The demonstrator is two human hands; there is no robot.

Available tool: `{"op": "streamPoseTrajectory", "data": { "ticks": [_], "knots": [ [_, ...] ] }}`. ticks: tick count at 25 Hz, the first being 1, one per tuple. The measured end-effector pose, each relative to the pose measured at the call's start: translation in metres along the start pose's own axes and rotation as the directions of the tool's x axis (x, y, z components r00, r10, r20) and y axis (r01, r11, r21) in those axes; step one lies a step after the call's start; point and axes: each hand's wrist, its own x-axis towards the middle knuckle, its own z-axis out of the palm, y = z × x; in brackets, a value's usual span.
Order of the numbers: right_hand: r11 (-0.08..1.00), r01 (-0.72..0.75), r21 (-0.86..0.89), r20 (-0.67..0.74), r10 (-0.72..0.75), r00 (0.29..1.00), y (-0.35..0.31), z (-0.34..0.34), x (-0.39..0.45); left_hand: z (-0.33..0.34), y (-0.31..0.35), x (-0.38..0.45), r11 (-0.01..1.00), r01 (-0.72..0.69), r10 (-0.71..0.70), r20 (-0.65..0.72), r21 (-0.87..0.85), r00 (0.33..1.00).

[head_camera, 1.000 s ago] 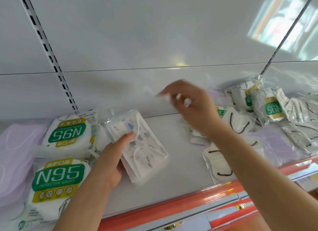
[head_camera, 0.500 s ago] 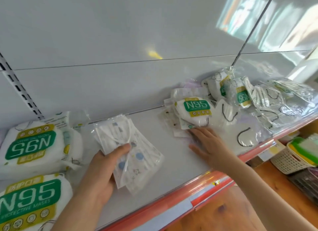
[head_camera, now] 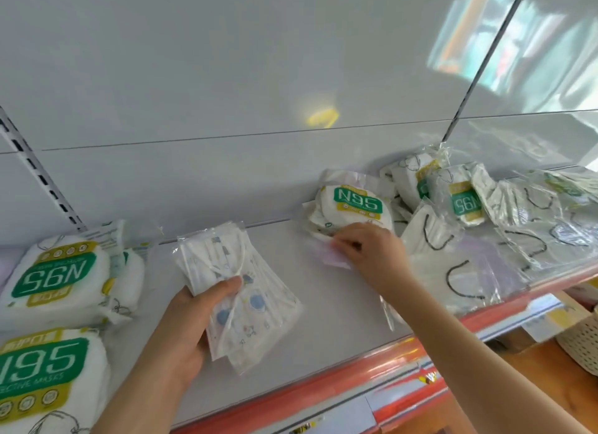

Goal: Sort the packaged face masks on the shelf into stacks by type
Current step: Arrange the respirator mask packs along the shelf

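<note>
N95 stacks, far left: two piles of green-label N95 packs (head_camera: 48,278) on the white shelf (head_camera: 323,310), one behind the other, the rear label upside down.
Left hand: left hand (head_camera: 184,327) grips a fanned bundle of printed masks (head_camera: 246,301) in clear sleeves, thumb on top, fingers curled beneath; bundle sits just right of the N95 piles, low over the shelf.
Shelf middle: bare white strip between the two hands.
Right hand: right hand (head_camera: 372,255) reaches into the unsorted heap, fingertips pinching a pale pink pack (head_camera: 326,255) at its edge.
Heap, right: another N95 pack (head_camera: 354,207) just behind that hand; further right, loose white masks with black ear loops (head_camera: 459,262) in clear bags, overlapping, and one more green-label pack (head_camera: 466,204).
Shelf front: red edge strip (head_camera: 323,382).
</note>
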Motion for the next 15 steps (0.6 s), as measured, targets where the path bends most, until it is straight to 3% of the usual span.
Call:
{"op": "streamPoseTrajectory", "data": {
  "ticks": [2, 4, 5, 6, 8, 10, 11, 15],
  "knots": [
    [0.900, -0.232, 0.368, 0.023, 0.241, 0.970, -0.007, -0.009, 0.008, 0.000, 0.001, 0.001, 1.000, -0.013, 0.013, -0.015, -0.028, 1.000],
    [0.773, -0.284, 0.568, 0.040, 0.319, 0.947, -0.028, -0.019, 0.010, 0.000, 0.000, 0.002, 0.998, -0.025, 0.024, -0.021, -0.055, 0.999],
    [0.746, -0.244, 0.620, 0.002, 0.309, 0.951, -0.044, -0.023, 0.008, 0.001, 0.000, 0.001, 0.997, -0.030, 0.029, -0.022, -0.065, 0.999],
    [0.736, -0.150, 0.661, -0.055, 0.246, 0.968, -0.062, -0.025, 0.002, 0.001, 0.000, -0.001, 0.997, -0.036, 0.036, -0.008, -0.075, 0.999],
    [0.754, 0.085, 0.651, -0.107, -0.019, 0.994, -0.091, -0.014, -0.021, 0.006, -0.001, -0.009, 0.996, -0.051, 0.052, 0.015, -0.076, 0.999],
    [0.799, 0.344, 0.493, -0.068, -0.358, 0.931, -0.104, 0.008, -0.045, 0.006, 0.000, -0.016, 0.991, -0.074, 0.076, 0.015, -0.109, 0.997],
    [0.799, 0.414, 0.436, -0.036, -0.444, 0.895, -0.098, 0.019, -0.050, 0.004, 0.002, -0.019, 0.990, -0.077, 0.078, -0.003, -0.115, 0.997],
    [0.816, 0.181, 0.548, 0.182, -0.328, 0.927, -0.079, 0.032, -0.033, -0.002, 0.015, -0.026, 0.987, -0.047, 0.056, 0.056, -0.154, 0.997]
  ]
}}
